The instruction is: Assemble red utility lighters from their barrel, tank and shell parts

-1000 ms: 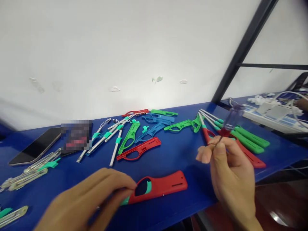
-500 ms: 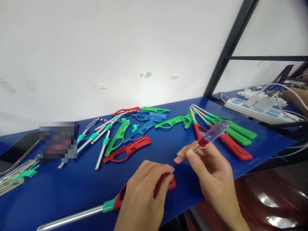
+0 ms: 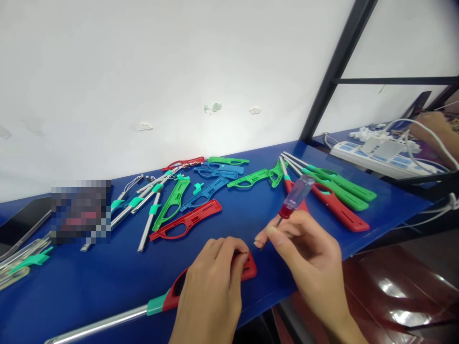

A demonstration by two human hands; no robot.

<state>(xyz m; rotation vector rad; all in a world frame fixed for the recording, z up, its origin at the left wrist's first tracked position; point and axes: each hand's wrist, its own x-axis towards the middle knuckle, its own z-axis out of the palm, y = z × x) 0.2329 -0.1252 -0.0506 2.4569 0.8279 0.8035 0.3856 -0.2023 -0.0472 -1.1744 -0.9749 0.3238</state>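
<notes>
A long-necked gas lighter [image 3: 249,267] with a red handle, a teal collar and a metal tube lies across the near part of the table. My left hand [image 3: 211,291] rests over its handle, thumb and forefinger pinched together near the slotted end; whatever is between the fingertips is too small to make out. To the right, my right hand [image 3: 311,258] grips a screwdriver [image 3: 296,196] by its thin shaft. Its clear and red handle tilts up and away, while the tip points down toward the table, apart from the lighter.
Green, blue and red handle shells [image 3: 190,220] lie further back, beside metal tubes with teal parts [image 3: 148,222]. Several whole lighters [image 3: 340,210] sit at the right. A phone [image 3: 25,224] is at the left. Beyond a black frame [image 3: 330,76] stands a power strip [image 3: 373,157] near another person's hand [image 3: 433,129].
The screwdriver has swung more upright and its tip now points more downward. My right hand has shifted slightly left. My left hand stays pinched over the lighter; the view has turned slightly.
</notes>
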